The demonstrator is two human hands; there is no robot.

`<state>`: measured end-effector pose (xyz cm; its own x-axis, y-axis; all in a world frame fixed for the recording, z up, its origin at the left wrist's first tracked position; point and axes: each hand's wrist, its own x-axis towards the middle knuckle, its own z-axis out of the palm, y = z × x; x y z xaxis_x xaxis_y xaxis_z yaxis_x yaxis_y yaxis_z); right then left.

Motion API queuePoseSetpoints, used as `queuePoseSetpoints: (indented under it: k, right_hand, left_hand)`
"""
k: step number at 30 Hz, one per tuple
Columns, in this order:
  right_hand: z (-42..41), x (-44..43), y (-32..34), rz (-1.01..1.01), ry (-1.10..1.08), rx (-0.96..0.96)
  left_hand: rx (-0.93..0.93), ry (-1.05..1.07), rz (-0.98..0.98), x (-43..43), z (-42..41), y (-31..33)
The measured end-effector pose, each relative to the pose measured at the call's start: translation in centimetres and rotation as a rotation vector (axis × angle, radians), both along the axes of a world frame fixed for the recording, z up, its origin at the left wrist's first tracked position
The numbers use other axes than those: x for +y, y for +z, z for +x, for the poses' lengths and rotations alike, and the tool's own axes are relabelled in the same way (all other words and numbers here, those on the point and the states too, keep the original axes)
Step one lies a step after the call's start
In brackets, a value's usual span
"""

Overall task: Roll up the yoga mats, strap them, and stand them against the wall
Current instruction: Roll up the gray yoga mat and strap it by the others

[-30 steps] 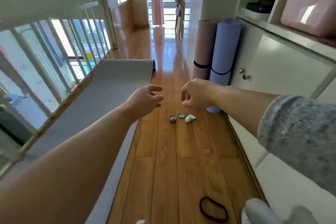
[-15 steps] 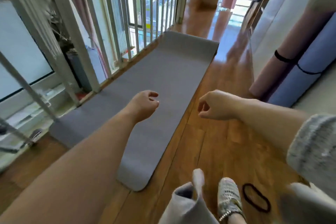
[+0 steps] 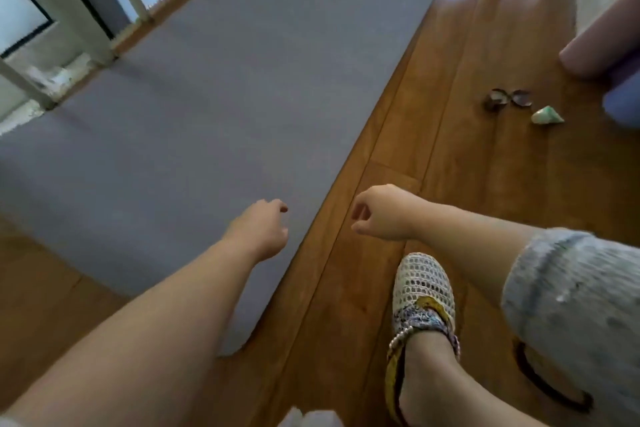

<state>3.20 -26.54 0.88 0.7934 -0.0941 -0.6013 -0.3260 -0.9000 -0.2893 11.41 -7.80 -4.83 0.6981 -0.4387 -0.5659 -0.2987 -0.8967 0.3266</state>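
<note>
One grey mat point(image 3: 221, 87) is left to do. It lies flat and unrolled on the wood floor point(image 3: 450, 166), running from the white railing point(image 3: 86, 10) side down to a rounded near corner point(image 3: 239, 340) by our left forearm.

Our left hand point(image 3: 261, 230) hangs over the mat just inside its long right edge, fingers loosely curled and holding nothing. Our right hand point(image 3: 379, 213) is over bare floor just beside that edge, also loosely curled around nothing, with the thumb close to the fingertips. Neither looks to be touching the mat.

Handling guess: it looks thin, soft and light, floppy rather than stiff, and probably grippy on top. We'd take the short near end with both hands spread well apart, fold a tight first turn and push it along, keeping the edges lined up so it doesn't cone out. Nothing fragile about it, but a loose start will likely make a fat roll.

The black strap loop point(image 3: 547, 381) lies on the floor by our grey sleeve point(image 3: 575, 305), near the slippered foot point(image 3: 424, 291).

Containers: none we can make out for sure. Two small dark round things point(image 3: 495, 100) sit touching near a green-white lump point(image 3: 546, 115) (tins or lids? too blurry, contents unknown). A mauve roll point(image 3: 602, 52) and a blue roll point(image 3: 623, 104) stand at the right.
</note>
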Motion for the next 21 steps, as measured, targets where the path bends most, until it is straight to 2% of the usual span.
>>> queuePoseSetpoints:
  k: [5,9,13,21]
  right_hand:
    - [0.4,-0.9,-4.0,0.026,0.003,0.035]
    - [0.8,-0.9,-5.0,0.032,-0.001,0.031]
    - [1.1,-0.6,-5.4,0.046,0.001,0.025]
    - [0.9,-0.8,-5.2,0.047,0.001,0.041]
  left_hand:
    - [0.015,-0.089,0.208,-1.2,-1.5,-4.1]
    - [0.041,-0.118,0.302,-1.6,-2.4,-6.0]
    - [-0.013,-0.113,0.307,-1.1,-2.7,-6.7]
    - [0.01,0.002,0.244,-1.8,-3.2,-6.4]
